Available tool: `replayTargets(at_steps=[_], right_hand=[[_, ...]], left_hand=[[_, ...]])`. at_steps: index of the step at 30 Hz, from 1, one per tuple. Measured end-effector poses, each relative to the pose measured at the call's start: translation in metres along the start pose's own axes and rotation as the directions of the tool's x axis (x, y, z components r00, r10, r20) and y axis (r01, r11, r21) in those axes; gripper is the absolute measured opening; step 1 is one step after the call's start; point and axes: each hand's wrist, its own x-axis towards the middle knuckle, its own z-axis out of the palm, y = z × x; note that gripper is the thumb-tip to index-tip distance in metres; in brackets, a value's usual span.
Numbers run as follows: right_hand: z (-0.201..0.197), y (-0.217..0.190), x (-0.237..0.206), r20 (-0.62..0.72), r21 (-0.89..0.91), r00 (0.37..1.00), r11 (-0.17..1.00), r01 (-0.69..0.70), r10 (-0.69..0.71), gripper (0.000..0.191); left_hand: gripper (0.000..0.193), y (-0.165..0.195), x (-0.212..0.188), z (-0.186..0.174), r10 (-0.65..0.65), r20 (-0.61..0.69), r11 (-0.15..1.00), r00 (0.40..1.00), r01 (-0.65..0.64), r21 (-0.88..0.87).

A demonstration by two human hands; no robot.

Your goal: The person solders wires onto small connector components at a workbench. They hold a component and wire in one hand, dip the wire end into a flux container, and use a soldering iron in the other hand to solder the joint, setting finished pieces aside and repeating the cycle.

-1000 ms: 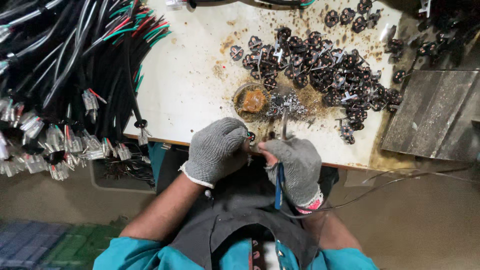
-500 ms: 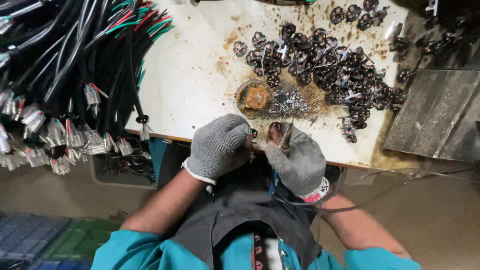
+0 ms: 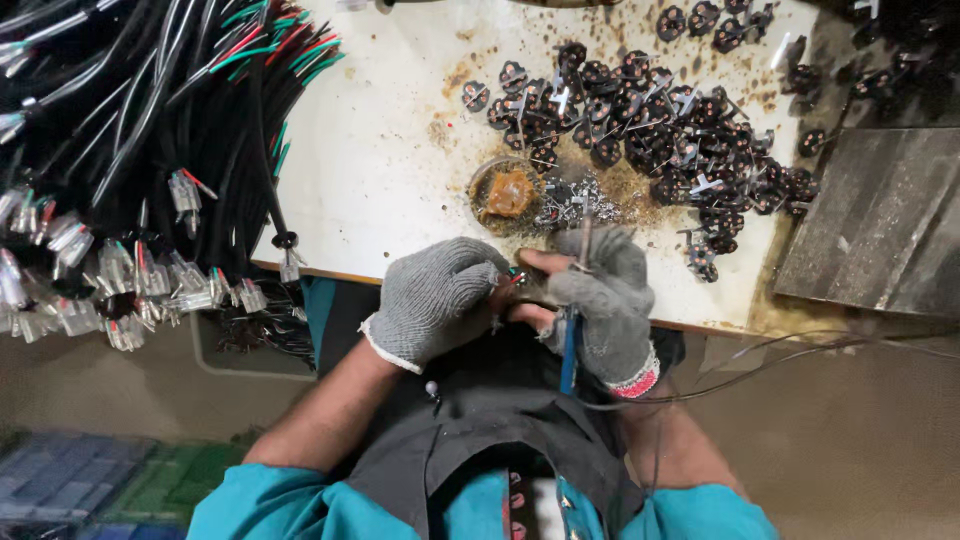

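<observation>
Both my hands wear grey knit gloves and meet at the near edge of a stained white table (image 3: pixel 390 150). My left hand (image 3: pixel 435 298) pinches a small plug part with coloured wire ends at its fingertips. My right hand (image 3: pixel 600 300) grips a soldering iron (image 3: pixel 572 335) with a blue handle, its metal tip pointing up toward the table. The iron's tip is right beside the part in my left hand. A round tin of brown flux (image 3: pixel 507 194) sits just beyond my hands, next to a heap of silvery solder bits (image 3: pixel 570 198).
A pile of black plug inserts (image 3: pixel 650 120) covers the table's right half. Bundles of black cables with stripped coloured ends (image 3: pixel 130 160) hang over the left edge. A grey board (image 3: pixel 880 230) lies at the right. A thin cord (image 3: pixel 780 360) runs off to the right.
My hands stay together at the table edge. My right hand has turned more upright, with the iron's tip raised toward the solder heap.
</observation>
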Motion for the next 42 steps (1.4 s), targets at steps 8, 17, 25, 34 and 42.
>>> replayTargets(at_steps=[8,17,25,34,42], right_hand=[[-0.004,-0.002,0.008,-0.055,0.102,0.995,0.992,-0.075,0.080,0.023],[-0.006,-0.008,-0.006,-0.070,-0.069,0.963,0.961,-0.267,0.262,0.030],[-0.011,0.010,0.010,-0.084,-0.132,0.996,0.991,0.006,-0.017,0.025],[0.007,0.014,-0.004,-0.057,-0.126,0.994,0.989,0.082,-0.089,0.029],[-0.003,-0.001,-0.008,-0.093,-0.007,0.989,0.993,-0.117,0.116,0.037]], left_hand=[[0.036,0.025,-0.013,-0.048,-0.184,0.100,0.981,0.978,0.190,-0.051],[0.039,0.069,0.105,-0.086,0.146,-0.168,0.776,0.975,-0.007,0.630],[0.027,0.031,0.061,-0.105,-0.111,-0.400,0.733,0.910,0.347,0.585],[0.036,-0.052,0.013,-0.112,-0.191,-0.445,0.636,0.875,0.456,0.623],[0.020,0.011,0.015,-0.122,-0.206,-0.129,0.923,0.970,0.236,0.305]])
